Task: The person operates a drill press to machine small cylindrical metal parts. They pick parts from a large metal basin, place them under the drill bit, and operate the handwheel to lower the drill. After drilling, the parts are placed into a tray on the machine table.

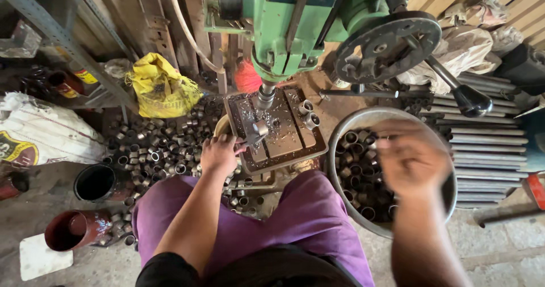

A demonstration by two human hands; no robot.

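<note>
Left hand (218,153) grasping a metal ring (259,129) on the drill table (284,134); right hand (411,162), blurred, grip indeterminate, over the right-side bowl (340,131) of rings.

A crumpled yellow plastic bag (160,88) with dark print is seen in the upper left of the frame, above the heap of metal rings. At the left edge a white woven sack (48,133) is laid on the floor, bearing a black, yellow and red emblem. Further up on the left, a dark can with a yellow and red label (84,76) is partly hidden behind a metal bar.
</note>
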